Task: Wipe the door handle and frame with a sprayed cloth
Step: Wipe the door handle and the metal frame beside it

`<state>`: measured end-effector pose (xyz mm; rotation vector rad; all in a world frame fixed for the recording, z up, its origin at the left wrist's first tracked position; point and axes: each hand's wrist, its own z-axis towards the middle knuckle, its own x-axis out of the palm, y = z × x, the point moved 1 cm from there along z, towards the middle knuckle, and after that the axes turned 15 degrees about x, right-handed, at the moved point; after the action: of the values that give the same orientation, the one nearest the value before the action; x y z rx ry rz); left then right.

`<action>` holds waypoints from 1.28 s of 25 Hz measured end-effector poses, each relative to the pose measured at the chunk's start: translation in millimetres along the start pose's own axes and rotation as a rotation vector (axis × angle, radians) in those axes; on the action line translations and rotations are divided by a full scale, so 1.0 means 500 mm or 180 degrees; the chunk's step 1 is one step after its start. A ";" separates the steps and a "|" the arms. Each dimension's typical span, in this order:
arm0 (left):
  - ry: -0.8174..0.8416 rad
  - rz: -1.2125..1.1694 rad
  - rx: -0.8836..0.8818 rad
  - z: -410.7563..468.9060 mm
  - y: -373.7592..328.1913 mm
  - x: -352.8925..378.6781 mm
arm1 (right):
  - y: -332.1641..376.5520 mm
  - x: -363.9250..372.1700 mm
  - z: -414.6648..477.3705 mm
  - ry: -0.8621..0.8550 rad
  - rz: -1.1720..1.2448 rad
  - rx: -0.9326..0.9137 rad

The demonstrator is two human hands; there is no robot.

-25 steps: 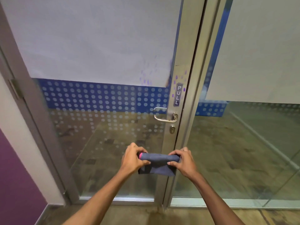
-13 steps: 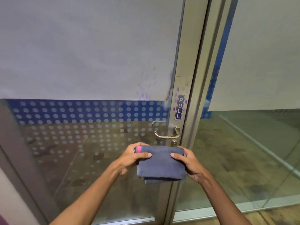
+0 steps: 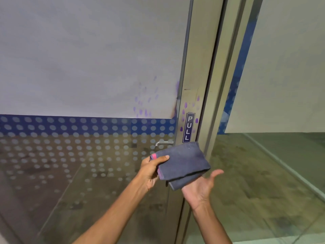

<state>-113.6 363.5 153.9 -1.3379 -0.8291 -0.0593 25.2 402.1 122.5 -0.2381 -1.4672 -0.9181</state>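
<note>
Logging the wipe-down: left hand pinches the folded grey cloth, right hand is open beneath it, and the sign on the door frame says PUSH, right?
Not quite. In the head view the sign on the door frame reads PULL. The left hand pinches the folded grey cloth; the right hand is open beneath it.

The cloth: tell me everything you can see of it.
The cloth is dark grey-blue, soft-looking fabric, folded into a thick rectangle with a pink strip at its left corner. It is held tilted in front of the door frame, just below the PULL sign. The left hand pinches its left edge; the open right hand supports its lower corner from beneath.
</note>
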 end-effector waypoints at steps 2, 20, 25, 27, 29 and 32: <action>-0.0098 0.0198 0.0200 0.015 0.016 0.017 | 0.013 -0.011 0.013 -0.0360 -0.0220 0.0044; -0.0079 0.6323 0.4539 0.266 -0.094 -0.077 | 0.061 -0.073 0.100 -0.2194 -0.6918 -0.1278; -0.0036 0.6054 0.4983 0.298 -0.094 -0.084 | 0.026 -0.098 0.101 -0.2011 -0.7658 -0.1223; -0.0088 0.5995 0.5081 0.301 -0.091 -0.083 | 0.031 -0.105 0.095 -0.1801 -0.8025 -0.1212; -0.0089 0.5955 0.5150 0.304 -0.089 -0.084 | 0.044 -0.111 0.093 -0.1543 -0.8459 -0.1214; -0.0020 0.5903 0.5164 0.305 -0.092 -0.084 | 0.075 -0.107 0.101 -0.1140 -0.8862 -0.1162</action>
<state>-241.7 466.4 167.9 -0.0614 0.6536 1.6630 20.6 480.1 95.9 2.0347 -0.9815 -3.2204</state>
